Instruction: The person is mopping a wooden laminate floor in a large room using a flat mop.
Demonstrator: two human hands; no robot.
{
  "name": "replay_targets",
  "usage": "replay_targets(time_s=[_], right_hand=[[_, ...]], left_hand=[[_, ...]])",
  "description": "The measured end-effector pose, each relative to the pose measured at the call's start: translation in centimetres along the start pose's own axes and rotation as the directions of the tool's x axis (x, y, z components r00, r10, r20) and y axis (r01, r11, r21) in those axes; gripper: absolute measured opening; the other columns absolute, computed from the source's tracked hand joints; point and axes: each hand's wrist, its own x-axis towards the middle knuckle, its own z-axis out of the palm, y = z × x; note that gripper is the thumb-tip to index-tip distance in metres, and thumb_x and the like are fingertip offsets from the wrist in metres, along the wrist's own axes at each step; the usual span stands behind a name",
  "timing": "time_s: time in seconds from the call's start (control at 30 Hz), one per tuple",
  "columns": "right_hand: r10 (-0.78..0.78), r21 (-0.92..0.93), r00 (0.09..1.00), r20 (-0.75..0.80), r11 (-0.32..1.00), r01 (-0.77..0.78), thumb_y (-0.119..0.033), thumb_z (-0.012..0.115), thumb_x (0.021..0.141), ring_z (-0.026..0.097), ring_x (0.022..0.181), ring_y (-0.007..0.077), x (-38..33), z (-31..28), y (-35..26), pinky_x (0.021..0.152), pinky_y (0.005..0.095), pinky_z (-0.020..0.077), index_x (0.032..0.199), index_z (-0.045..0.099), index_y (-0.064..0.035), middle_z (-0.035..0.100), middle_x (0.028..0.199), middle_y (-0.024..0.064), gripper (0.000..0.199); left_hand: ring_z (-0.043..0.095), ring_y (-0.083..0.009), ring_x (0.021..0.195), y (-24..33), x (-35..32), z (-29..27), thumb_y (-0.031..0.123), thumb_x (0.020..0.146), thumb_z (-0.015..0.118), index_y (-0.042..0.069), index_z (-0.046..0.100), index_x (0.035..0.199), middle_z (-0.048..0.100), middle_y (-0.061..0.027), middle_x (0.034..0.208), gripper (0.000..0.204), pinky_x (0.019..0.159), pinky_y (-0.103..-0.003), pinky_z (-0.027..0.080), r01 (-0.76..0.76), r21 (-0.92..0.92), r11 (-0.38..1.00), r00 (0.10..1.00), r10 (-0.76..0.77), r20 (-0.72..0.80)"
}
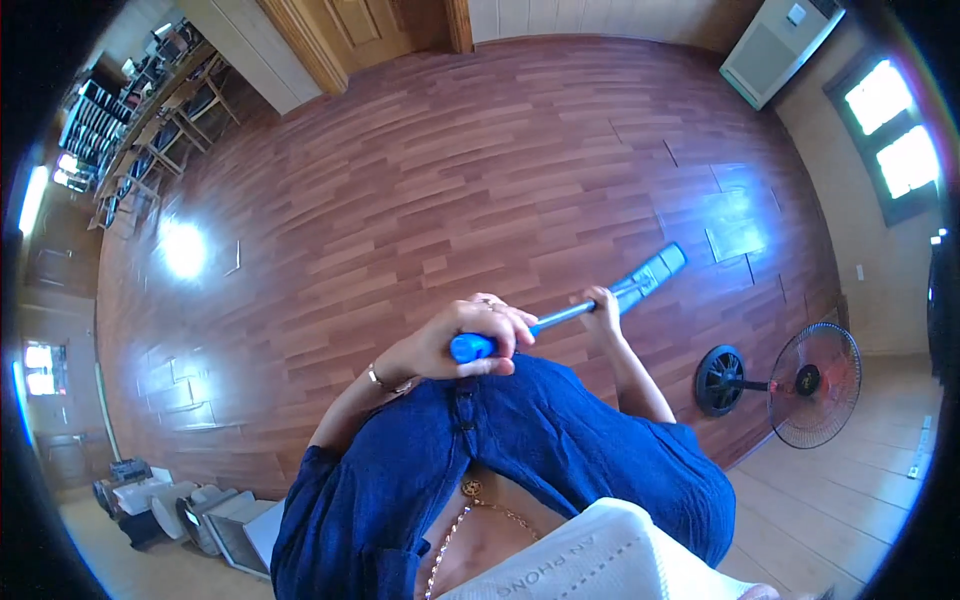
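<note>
A mop with a blue grip end, a thin metal pole and a long, flat light-blue head point(652, 276) slants across in front of my body, its head out to the right. My left hand point(483, 332) is closed round the blue grip end, close to my waist. Lower along the pole, my right hand point(602, 312) wraps it just short of the head. The head appears over the wood floor point(450, 190); whether it touches the boards I cannot tell.
A floor fan point(815, 385) with a round black base stands at the right. A white upright appliance point(780, 50) is at the far right, near a window. Chairs and a cluttered long table point(150, 105) line the far left. Several boxes and bins point(185, 510) sit at the near left.
</note>
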Motion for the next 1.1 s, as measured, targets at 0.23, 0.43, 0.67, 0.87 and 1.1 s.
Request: replay_targets(time_s=[0.23, 0.43, 0.67, 0.87, 1.1], right_hand=[[0.209, -0.05, 0.923, -0.323, 0.97, -0.237, -0.017, 0.071, 0.079, 0.05, 0.085, 0.0328, -3.8, -1.4, 2.4, 0.076, 0.0422, 0.0402, 0.08, 0.05, -0.0069, 0.053, 0.083, 0.0124, 0.023], [0.149, -0.068, 0.951, -0.271, 0.982, -0.174, -0.013, 0.071, 0.078, 0.05, 0.08, 0.0309, -3.3, -1.0, 2.7, 0.072, 0.0412, 0.0402, 0.072, 0.051, -0.0083, 0.056, 0.074, 0.0083, 0.022], [0.001, 0.02, 0.991, -0.134, 1.0, 0.002, -0.011, 0.074, 0.074, 0.051, 0.076, 0.0309, 1.2, 2.6, 1.8, 0.071, 0.0408, 0.0408, 0.069, 0.052, -0.0084, 0.054, 0.072, 0.0095, 0.023], [-0.139, 0.067, 0.985, 0.107, 0.989, 0.133, -0.018, 0.074, 0.074, 0.054, 0.079, 0.0327, 4.8, 9.3, -2.5, 0.075, 0.0421, 0.045, 0.071, 0.053, -0.0084, 0.056, 0.074, 0.0101, 0.024], [-0.43, 0.245, 0.839, 0.333, 0.899, 0.363, -0.024, 0.073, 0.076, 0.053, 0.074, 0.0308, 6.3, 18.4, -11.8, 0.068, 0.041, 0.0438, 0.07, 0.052, -0.0082, 0.054, 0.071, 0.0096, 0.027]], left_hand=[[0.058, -0.0299, 0.111, -2.7, 2.5, 2.3, 0.014, 0.074, 0.077, 0.008, 0.061, 0.082, 0.067, -0.0098, 0.11, 0.019, 0.094, -0.045, 0.043, 0.037, 0.089, 0.995, 0.993, -0.047, 0.112], [0.06, -0.0232, 0.107, -1.3, 1.9, 2.5, 0.015, 0.076, 0.075, 0.011, 0.061, 0.079, 0.068, -0.0064, 0.106, 0.015, 0.095, -0.043, 0.04, 0.019, 0.187, 0.982, 0.995, -0.038, 0.097], [0.058, -0.0206, 0.107, 1.5, -1.0, 2.5, 0.015, 0.076, 0.074, 0.013, 0.061, 0.078, 0.067, -0.004, 0.107, 0.013, 0.096, -0.041, 0.036, 0.026, 0.395, 0.919, 0.999, -0.036, 0.017], [0.057, -0.0228, 0.106, 4.6, -6.3, 2.6, 0.016, 0.076, 0.074, 0.014, 0.06, 0.076, 0.066, -0.0035, 0.102, 0.013, 0.093, -0.041, 0.037, 0.121, 0.496, 0.86, 0.981, -0.029, -0.19], [0.058, -0.0214, 0.102, 8.6, -12.7, 4.3, 0.021, 0.075, 0.075, 0.014, 0.06, 0.075, 0.064, -0.0014, 0.099, 0.017, 0.089, -0.038, 0.04, 0.304, 0.642, 0.704, 0.896, 0.018, -0.443]])
